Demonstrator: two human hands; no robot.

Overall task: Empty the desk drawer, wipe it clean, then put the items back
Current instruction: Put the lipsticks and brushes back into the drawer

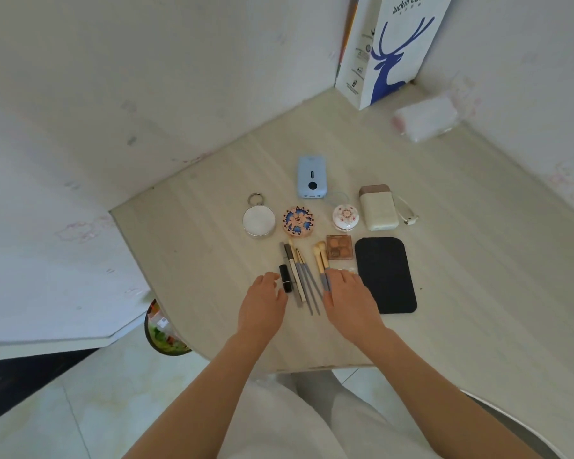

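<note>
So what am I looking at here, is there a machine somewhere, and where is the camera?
No machine: a person wears one camera on the head, looking down at their own bare hands. The left hand and right hand lie open over a pale desk, holding nothing. Laid out on it are a blue power bank, a cream power bank, a round mirror, two patterned compacts, an eyeshadow palette, makeup brushes, a black lipstick and a dark pouch. A coffee bag stands in the corner.
</note>
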